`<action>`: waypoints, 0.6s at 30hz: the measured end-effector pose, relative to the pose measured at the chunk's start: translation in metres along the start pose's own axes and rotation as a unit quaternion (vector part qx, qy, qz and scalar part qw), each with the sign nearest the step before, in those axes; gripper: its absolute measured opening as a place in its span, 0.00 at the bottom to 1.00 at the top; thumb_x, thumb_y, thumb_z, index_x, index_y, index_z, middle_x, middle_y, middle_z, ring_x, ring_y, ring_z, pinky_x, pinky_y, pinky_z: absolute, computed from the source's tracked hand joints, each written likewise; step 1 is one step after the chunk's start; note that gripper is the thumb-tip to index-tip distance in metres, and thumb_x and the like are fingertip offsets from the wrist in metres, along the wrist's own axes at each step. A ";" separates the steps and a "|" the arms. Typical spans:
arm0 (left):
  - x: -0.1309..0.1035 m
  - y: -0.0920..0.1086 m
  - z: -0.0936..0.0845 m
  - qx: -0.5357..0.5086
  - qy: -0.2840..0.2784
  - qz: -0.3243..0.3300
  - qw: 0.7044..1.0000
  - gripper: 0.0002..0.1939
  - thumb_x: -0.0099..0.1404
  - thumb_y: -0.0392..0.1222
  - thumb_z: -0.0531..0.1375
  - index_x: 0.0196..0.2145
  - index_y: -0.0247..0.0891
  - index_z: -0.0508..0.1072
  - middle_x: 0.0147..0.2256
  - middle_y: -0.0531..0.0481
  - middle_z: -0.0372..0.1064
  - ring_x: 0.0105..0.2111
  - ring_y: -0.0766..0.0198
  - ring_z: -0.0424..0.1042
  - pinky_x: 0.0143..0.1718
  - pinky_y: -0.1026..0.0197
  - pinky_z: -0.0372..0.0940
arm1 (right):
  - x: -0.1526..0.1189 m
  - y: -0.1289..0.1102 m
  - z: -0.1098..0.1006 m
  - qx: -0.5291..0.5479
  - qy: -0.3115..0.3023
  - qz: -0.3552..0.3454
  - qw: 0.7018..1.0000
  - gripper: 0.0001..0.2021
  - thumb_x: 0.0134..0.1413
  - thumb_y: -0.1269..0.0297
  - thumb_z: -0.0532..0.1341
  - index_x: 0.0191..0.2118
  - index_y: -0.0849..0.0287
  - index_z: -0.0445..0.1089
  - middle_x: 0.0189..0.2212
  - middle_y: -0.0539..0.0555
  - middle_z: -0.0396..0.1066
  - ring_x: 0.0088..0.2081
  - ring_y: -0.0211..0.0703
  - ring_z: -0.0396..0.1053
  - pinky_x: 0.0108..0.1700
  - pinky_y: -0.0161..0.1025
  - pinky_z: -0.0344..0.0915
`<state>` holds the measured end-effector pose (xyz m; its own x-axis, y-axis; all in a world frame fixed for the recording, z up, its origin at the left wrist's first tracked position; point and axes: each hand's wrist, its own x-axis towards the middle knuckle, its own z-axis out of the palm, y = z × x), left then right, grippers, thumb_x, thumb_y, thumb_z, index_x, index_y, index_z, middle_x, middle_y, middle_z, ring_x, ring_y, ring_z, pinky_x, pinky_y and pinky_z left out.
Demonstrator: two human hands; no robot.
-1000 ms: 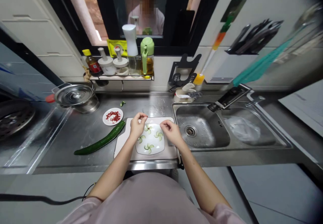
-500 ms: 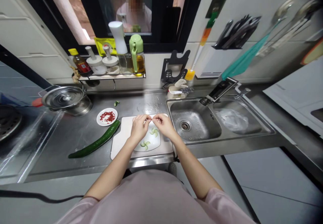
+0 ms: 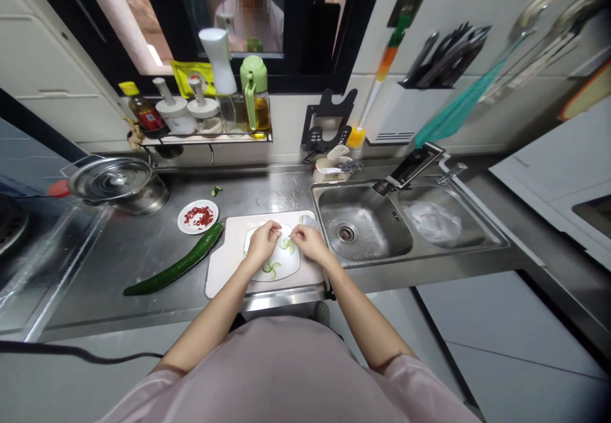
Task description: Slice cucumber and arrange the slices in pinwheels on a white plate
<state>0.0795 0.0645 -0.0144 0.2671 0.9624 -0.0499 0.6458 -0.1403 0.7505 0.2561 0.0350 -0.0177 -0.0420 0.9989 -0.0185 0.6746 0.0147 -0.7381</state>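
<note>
Over a white plate point(image 3: 287, 269) on the cutting board point(image 3: 222, 270), my left hand point(image 3: 264, 242) is closed, thumb and fingertips together. My right hand point(image 3: 309, 242) pinches at the plate's right side, by a swirl of thin cucumber slices point(image 3: 287, 245). Whatever either pinch holds is too small to make out. A second swirl of cucumber slices point(image 3: 272, 268) lies nearer me on the plate. Behind my right hand a grey blade-like thing point(image 3: 310, 221) is partly hidden. Left of the board are a long cucumber point(image 3: 179, 269) and a small white dish point(image 3: 181, 226) with chopped red pieces point(image 3: 199, 217).
A double sink point(image 3: 377, 254) adjoins the board on the right, with a plastic bag point(image 3: 435, 223) in its far basin. A lidded steel pot point(image 3: 146, 199) stands back left. Bottles line a wall rack point(image 3: 205, 138). Small cucumber ends point(image 3: 216, 191) lie behind the dish.
My hands have parted: their fingertips nearly met before, and now a gap separates them. The right hand has come down toward the right swirl of slices. The view has shifted slightly.
</note>
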 end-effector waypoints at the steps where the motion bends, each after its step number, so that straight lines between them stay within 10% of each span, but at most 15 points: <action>1: 0.000 -0.004 0.004 0.010 -0.010 -0.016 1.000 0.07 0.63 0.37 0.57 0.39 0.41 0.72 0.35 0.52 0.75 0.35 0.64 0.71 0.38 0.63 0.62 | -0.002 0.006 0.004 -0.014 -0.010 0.016 1.000 0.06 0.53 0.67 0.58 0.31 0.60 0.72 0.26 0.49 0.71 0.29 0.36 0.64 0.32 0.31 0.55; 18: 0.012 -0.023 0.047 0.111 -0.098 -0.059 0.987 0.08 0.63 0.36 0.57 0.39 0.41 0.73 0.37 0.49 0.76 0.38 0.60 0.72 0.37 0.62 0.60 | 0.002 0.024 0.034 -0.169 -0.085 0.056 0.980 0.10 0.59 0.64 0.55 0.39 0.58 0.74 0.37 0.54 0.76 0.37 0.40 0.69 0.34 0.32 0.54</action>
<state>0.1017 0.0681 -0.0636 0.3004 0.9143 -0.2717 0.8159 -0.0988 0.5697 0.2476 0.0359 -0.0582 -0.0562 0.9737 -0.2206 0.8863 -0.0531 -0.4601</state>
